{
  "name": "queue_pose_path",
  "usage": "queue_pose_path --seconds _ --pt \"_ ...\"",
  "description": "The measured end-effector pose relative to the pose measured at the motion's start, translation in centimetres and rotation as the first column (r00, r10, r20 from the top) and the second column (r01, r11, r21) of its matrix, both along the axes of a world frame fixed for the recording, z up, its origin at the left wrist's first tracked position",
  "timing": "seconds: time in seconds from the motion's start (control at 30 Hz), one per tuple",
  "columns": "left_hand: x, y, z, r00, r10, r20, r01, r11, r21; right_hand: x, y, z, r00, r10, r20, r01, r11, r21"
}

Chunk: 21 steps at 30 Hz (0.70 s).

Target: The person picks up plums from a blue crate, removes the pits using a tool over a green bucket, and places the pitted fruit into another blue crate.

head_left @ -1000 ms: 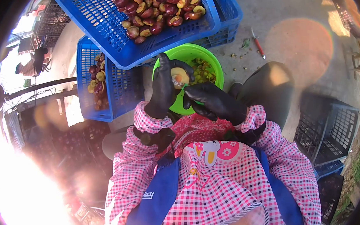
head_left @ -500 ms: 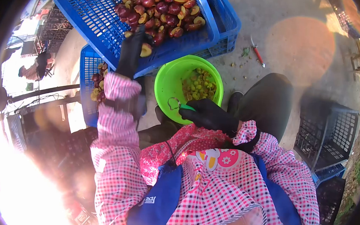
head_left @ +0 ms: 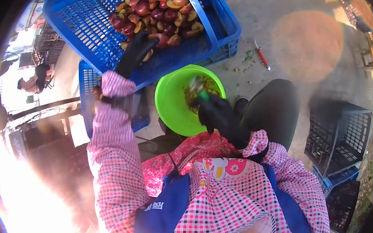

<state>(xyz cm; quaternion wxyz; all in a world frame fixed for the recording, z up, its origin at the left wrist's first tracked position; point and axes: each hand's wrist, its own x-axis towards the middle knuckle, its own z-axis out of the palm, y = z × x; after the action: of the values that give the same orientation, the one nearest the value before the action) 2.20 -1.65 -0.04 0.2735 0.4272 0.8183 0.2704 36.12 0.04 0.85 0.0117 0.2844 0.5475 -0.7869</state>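
My left hand [head_left: 134, 55], black-gloved, reaches into the tilted blue crate [head_left: 79, 22]. Its fingers are spread at the near edge of a pile of dark red plums [head_left: 157, 14], many cut open with yellow flesh showing. A reddish plum [head_left: 160, 39] lies against the fingertips. My right hand [head_left: 222, 118], also black-gloved, is closed round a green-handled tool [head_left: 203, 95] with a metal loop at its end, blurred now. Hand and tool are over the bright green bucket [head_left: 170, 109], which holds yellow-green pits or scraps [head_left: 212, 84].
A second blue crate [head_left: 88, 80] with more plums stands lower left, partly behind my sleeve. On the concrete floor lies a red-handled knife [head_left: 262, 55] beside scraps. Black crates [head_left: 338, 140] stand at the right. Another person [head_left: 37, 79] sits far left.
My left hand has shifted a little left and down, its fingers now spread at the plums. My right hand has brought the tool inward over the bucket's scraps. The whole view has shifted slightly.
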Motion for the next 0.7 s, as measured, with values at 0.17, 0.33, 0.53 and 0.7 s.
queue_pose_path --seconds 0.17,0.33,0.53,0.7 --pt "15.1 -7.3 5.6 0.983 -0.134 -0.127 0.163 0.953 0.254 -0.5 0.9 0.5 0.934 -0.336 -0.123 0.267 0.883 -0.385" --pt "22.1 -11.2 4.2 0.734 0.109 0.670 -0.322 0.925 0.202 -0.2 0.1 -0.9 0.974 -0.204 -0.103 0.180 0.963 -0.201" --pt "22.0 -12.3 3.4 0.201 0.287 0.937 -0.525 0.839 -0.144 -0.4 -1.3 -1.1 0.972 -0.208 -0.107 0.219 0.651 0.727" --pt "21.7 -12.2 2.5 0.245 0.251 0.936 -0.648 0.761 -0.034 0.7 -2.2 -0.4 0.996 -0.022 -0.091 0.082 0.658 0.748"
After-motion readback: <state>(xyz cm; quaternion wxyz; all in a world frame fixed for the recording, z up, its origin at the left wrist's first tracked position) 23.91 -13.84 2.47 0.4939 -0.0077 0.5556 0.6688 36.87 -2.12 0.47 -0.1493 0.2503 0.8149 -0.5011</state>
